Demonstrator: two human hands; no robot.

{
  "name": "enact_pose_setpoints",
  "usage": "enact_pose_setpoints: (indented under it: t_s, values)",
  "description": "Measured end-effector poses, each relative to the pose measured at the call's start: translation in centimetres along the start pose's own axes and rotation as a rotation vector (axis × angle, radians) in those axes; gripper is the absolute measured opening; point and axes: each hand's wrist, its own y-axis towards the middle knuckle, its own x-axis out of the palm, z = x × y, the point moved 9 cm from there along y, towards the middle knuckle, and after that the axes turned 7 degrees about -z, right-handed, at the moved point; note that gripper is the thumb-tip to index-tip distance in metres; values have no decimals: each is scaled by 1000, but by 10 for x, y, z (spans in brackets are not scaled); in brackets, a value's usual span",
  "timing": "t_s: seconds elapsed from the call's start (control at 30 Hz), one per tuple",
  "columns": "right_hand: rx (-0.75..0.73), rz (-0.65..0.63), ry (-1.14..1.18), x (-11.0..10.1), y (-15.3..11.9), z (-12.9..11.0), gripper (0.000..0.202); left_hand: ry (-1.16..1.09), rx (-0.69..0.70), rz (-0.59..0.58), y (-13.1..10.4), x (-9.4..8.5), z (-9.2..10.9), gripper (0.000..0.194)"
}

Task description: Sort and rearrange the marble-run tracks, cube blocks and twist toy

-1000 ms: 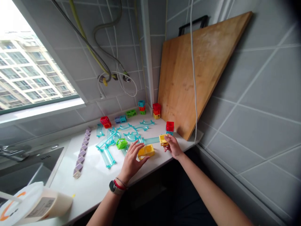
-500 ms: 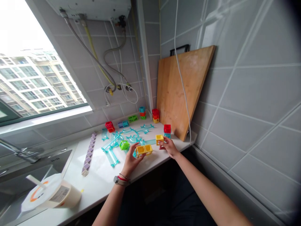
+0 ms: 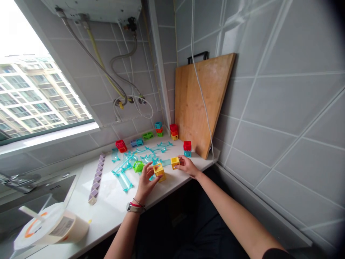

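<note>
My left hand (image 3: 147, 181) grips a pair of joined yellow cube blocks (image 3: 159, 169), which now stand one above the other near the counter's front edge. Between the thumb and fingers of my right hand (image 3: 188, 167) is a single yellow cube block (image 3: 175, 163), just right of the pair and apart from it. A green cube block (image 3: 138, 166) lies left of my left fingers. Clear teal track pieces (image 3: 125, 180) spread over the counter behind and to the left. Beyond my right hand, a red cube block (image 3: 187, 145) sits on a teal one.
More coloured blocks (image 3: 121, 145) line the back wall. A wooden board (image 3: 199, 104) leans in the corner, with a white cable (image 3: 202, 90) hanging before it. At left are a purple diamond-patterned strip (image 3: 96, 180), a lidded cup with a straw (image 3: 64, 226) and a sink (image 3: 58, 187).
The yellow pair in my left hand has turned from lying lengthwise to standing upright. My right hand keeps its yellow block. The view has shifted slightly to the right.
</note>
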Motion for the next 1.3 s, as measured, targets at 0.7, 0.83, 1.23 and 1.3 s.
enact_pose_setpoints:
  t_s: [0.7,0.83,1.23,1.3]
  values:
    - [-128,-174,-934,25,-6,-13,43,403,-100,-137,0,15,2,92]
    - [-132,-190,-958,29,-6,-14,43,423,-108,-125,-1,16,5,92]
    - [-129,-230,-1025,40,-5,-13,53,368,-157,-134,5,18,-9,100]
    - [-125,-242,-953,39,-6,-14,68,370,-159,-138,5,18,-9,99]
